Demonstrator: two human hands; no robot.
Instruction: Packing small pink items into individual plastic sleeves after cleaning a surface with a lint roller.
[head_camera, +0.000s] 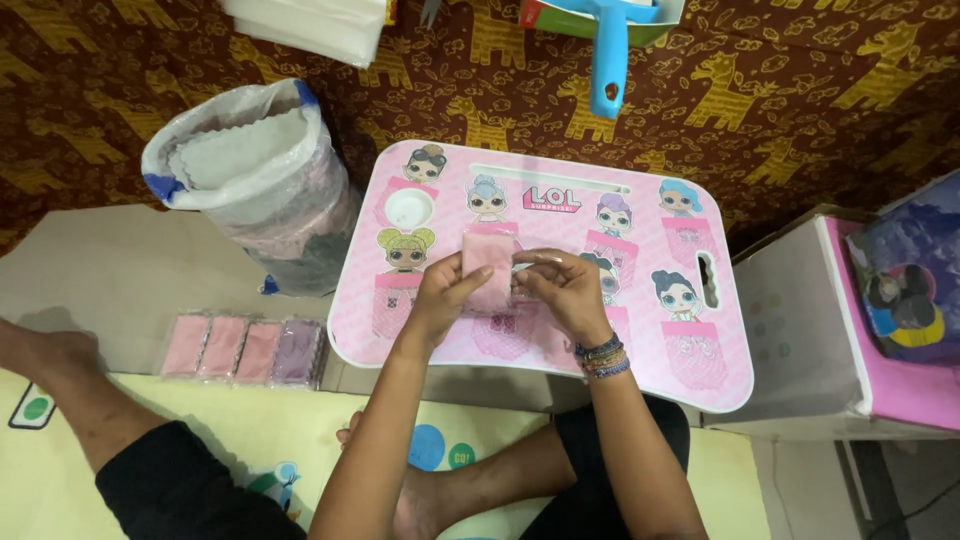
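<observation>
A brown cloth (780, 110) patterned with yellow giraffes covers the floor at the top. On it stands a small pink bench (700, 370) printed with cartoon dolls, a round cup hollow near its upper left corner and a slot handle at its right edge. Right of the bench sits a white and pink box (800, 330). Left of the bench stands a large clear plastic bag (262, 180), rolled open at the top and stuffed with grey and pink cloths. Below that bag, on the pale floor, lie four flat clear packets (245, 350) in a row, three pink and one purple, touching side by side. A blue plastic handle (607, 60) hangs down at the top edge.

Over the middle of the bench, the left hand (440, 290) and the right hand (565, 290) both hold a folded pink cloth (488, 265). Each grip is narrow, fingers pinched on the cloth's sides, holding it upright just above the bench top. Beaded bracelets (603, 358) circle the right wrist.
</observation>
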